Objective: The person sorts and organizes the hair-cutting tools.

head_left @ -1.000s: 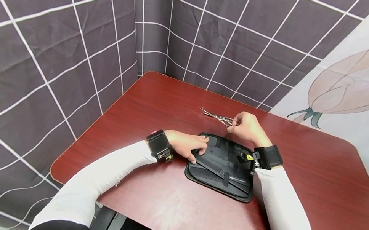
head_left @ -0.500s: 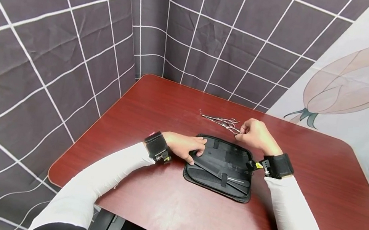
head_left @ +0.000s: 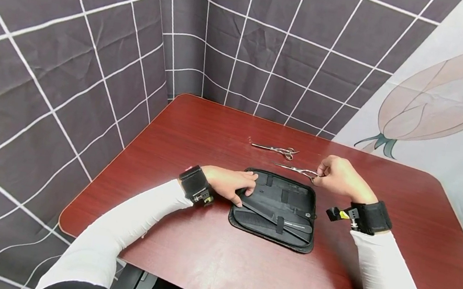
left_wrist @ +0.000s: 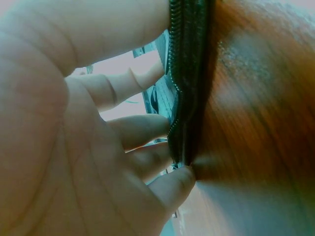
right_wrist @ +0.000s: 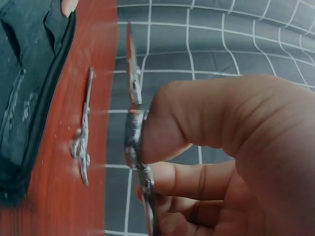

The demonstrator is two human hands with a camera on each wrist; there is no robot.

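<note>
The right hand [head_left: 342, 177] is pinching a pair of scissors [head_left: 295, 169] by its handles. The left hand [head_left: 228, 181], loosely spread, is touching the black case [head_left: 269, 192].

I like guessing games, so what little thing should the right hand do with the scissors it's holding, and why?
Maybe swing those scissors over the open case: the right hand pinches them near the case's far right corner, the left hand rests on its left edge, and I see no tool under the straps on its far half.
</note>
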